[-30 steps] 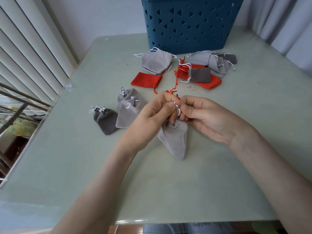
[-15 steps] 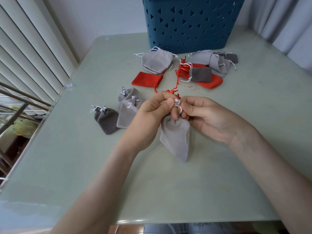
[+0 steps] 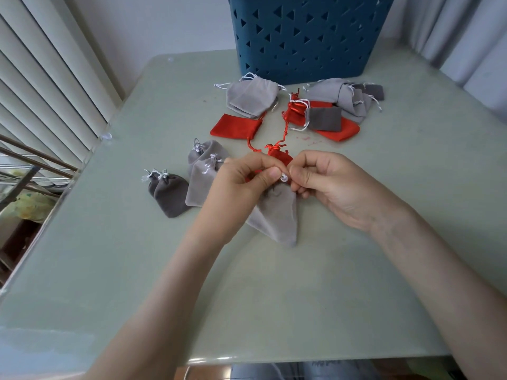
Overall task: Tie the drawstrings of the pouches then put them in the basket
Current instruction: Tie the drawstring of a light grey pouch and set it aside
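Note:
A light grey pouch (image 3: 277, 215) hangs from both hands just over the table's middle, its lower corner touching the surface. My left hand (image 3: 244, 185) and my right hand (image 3: 326, 182) each pinch its white drawstring (image 3: 284, 177) at the gathered mouth, fingertips nearly meeting. A small red pouch (image 3: 278, 154) with a knotted red cord lies right behind my hands. The blue basket (image 3: 307, 37) with triangle cut-outs stands at the back of the table.
Left of my hands lie tied pouches: a dark grey pair (image 3: 168, 192) and two light grey ones (image 3: 204, 168). In front of the basket lie loose pouches: a light grey stack (image 3: 251, 96), a flat red one (image 3: 236, 127), and a mixed red and grey heap (image 3: 332, 111). Window blinds run along the left.
The fingertips of both hands have closed in on the drawstring, and the white loop between them has shrunk to a small knot. The pouch hangs a little more to the right.

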Tool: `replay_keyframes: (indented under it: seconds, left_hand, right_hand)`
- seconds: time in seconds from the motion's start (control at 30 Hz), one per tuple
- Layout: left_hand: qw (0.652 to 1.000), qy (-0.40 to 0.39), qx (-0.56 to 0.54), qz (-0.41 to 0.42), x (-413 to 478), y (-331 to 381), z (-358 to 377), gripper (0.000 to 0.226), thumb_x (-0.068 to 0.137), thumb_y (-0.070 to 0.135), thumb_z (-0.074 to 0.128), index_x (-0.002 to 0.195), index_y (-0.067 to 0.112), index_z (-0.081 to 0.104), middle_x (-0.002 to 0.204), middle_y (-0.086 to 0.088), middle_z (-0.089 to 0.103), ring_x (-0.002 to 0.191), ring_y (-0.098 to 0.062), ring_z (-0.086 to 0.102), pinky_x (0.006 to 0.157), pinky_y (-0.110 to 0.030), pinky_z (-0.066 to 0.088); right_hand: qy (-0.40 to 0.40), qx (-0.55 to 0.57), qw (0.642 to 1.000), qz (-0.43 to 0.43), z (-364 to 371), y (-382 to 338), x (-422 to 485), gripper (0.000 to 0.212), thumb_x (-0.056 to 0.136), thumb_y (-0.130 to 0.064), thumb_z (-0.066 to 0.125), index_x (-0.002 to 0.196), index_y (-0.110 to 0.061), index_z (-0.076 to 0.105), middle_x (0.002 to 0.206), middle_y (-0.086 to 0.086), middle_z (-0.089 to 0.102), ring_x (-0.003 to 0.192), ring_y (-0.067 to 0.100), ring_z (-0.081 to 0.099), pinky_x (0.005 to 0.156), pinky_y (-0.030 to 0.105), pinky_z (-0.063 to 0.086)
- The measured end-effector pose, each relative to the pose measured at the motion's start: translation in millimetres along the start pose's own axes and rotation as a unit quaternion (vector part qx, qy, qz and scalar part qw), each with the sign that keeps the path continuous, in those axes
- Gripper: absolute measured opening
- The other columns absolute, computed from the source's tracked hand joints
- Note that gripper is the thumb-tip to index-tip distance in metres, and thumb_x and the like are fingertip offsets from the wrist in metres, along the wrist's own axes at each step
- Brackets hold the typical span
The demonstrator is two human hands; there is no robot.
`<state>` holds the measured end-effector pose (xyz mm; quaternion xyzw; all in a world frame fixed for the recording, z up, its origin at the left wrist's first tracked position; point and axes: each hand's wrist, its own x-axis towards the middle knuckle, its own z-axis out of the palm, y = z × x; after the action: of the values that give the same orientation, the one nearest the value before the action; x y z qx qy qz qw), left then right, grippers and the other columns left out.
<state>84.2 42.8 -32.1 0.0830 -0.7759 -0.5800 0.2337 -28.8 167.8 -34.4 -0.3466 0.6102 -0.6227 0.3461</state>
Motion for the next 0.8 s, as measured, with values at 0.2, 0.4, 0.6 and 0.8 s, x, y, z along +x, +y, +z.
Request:
replay_keyframes:
  seconds: [0.2,0.4,0.6,0.8]
  left_hand:
    - [1.000,-0.001,-0.012,0.002,-1,4,0,0.015,0.086,0.006,0.059,0.077,0.016,0.068,0.078,0.004,0.068,0.078,-0.005,0.062,0.077,-0.017,0.045]
    - [0.998,0.023,0.050,0.032,-1,5,0,0.016,0.085,0.016,0.060,0.081,0.023,0.074,0.086,0.013,0.072,0.091,-0.008,0.063,0.088,-0.025,0.048]
    - [0.961,0.054,0.223,0.156,2,-4,1,0.021,0.085,0.022,0.059,0.102,0.034,0.061,0.095,0.020,0.064,0.084,0.000,0.056,0.081,-0.041,0.045]
    - [0.921,0.077,0.308,0.224,0,-10,0,0.015,0.087,0.020,0.058,0.084,0.022,0.073,0.080,0.020,0.057,0.083,-0.003,0.045,0.079,-0.040,0.029]
  right_hand:
    - [-0.021,0.033,0.998,0.044,3,3,2,0.016,0.080,-0.025,0.059,0.079,-0.009,0.060,0.064,-0.003,0.055,0.062,0.008,0.045,0.062,0.020,0.036]
    - [-0.021,0.138,0.978,0.156,3,-1,2,0.017,0.075,-0.024,0.055,0.067,-0.010,0.060,0.054,-0.003,0.051,0.055,0.010,0.042,0.053,0.019,0.035]
    - [-0.004,0.157,0.972,0.177,3,1,1,0.019,0.071,-0.026,0.056,0.072,-0.007,0.055,0.053,-0.002,0.051,0.049,0.007,0.043,0.048,0.018,0.036]
    - [-0.008,0.140,0.978,0.157,2,2,1,0.020,0.072,-0.026,0.056,0.063,-0.010,0.062,0.055,-0.001,0.052,0.051,0.007,0.045,0.051,0.018,0.037]
